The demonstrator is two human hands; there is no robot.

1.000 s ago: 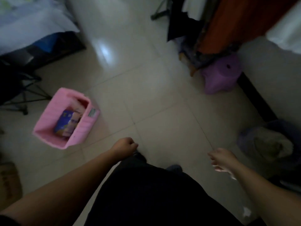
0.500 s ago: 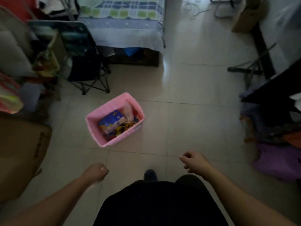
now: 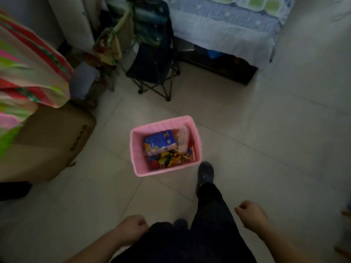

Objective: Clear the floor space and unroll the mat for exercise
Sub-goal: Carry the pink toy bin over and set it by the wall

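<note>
Pale floor tiles [image 3: 256, 168] filled a dim bedroom as I stood looking down at my own legs in dark trousers [image 3: 190, 242]. Nearest the camera, my left hand [image 3: 133, 227] hung low by my left leg with its fingers curled into a loose fist, holding nothing. My right hand [image 3: 248, 215] hovered beside my right leg, fingers likewise curled inward around nothing. My right foot, in a dark shoe [image 3: 205, 172], was planted forward on the tiles, just beside the near right corner of a pink basket [image 3: 136, 158]. That basket sat on the floor ahead of me, apart from both hands, holding a blue carton [image 3: 159, 141], a clear plastic bag and a jumble of small yellow and red toys [image 3: 169, 160]. To its left, a large cardboard box [image 3: 49, 141] stood on the floor, with a striped pink, red and green cloth [image 3: 28, 73] draped over its far side. Farther back, a dark folding chair [image 3: 153, 59] stood near the foot of a bed covered with a blue-and-green checked sheet [image 3: 228, 23]. No exercise mat could be made out anywhere in view.
</note>
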